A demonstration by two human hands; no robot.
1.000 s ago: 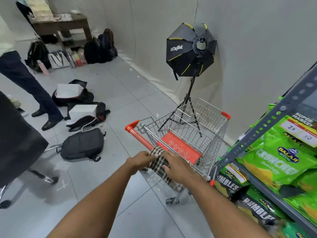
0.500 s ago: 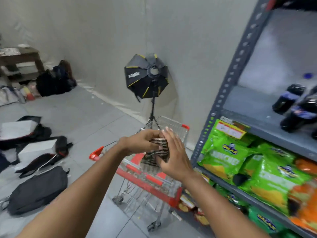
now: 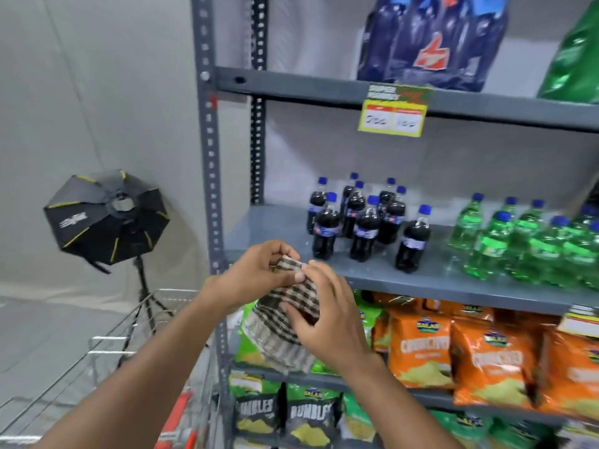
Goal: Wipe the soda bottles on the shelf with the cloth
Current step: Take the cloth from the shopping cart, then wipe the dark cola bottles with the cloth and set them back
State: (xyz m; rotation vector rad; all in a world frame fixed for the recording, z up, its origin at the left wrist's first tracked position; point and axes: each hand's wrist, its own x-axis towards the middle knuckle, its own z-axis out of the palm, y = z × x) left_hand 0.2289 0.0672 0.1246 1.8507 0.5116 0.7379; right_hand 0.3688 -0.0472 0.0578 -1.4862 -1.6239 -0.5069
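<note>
Both hands hold a checked brown-and-cream cloth (image 3: 285,332) in front of the grey shelf (image 3: 421,280). My left hand (image 3: 259,273) pinches its top edge. My right hand (image 3: 327,315) grips the cloth from the right side, fingers curled into the fabric. Behind and above the hands, several small dark soda bottles with blue caps (image 3: 363,222) stand upright on the middle shelf. To their right stand several green soda bottles with blue caps (image 3: 518,241). The hands are below and left of the dark bottles, not touching them.
The shelf above holds a wrapped pack of large dark bottles (image 3: 431,43) and a yellow price tag (image 3: 393,116). Orange and green snack bags (image 3: 453,354) fill the lower shelves. A wire shopping cart (image 3: 107,361) stands at lower left, a black softbox light (image 3: 107,218) behind it.
My view has swung right and up from the cart to the shelf. Both hands lifted the cloth from the cart up toward the soda shelf.
</note>
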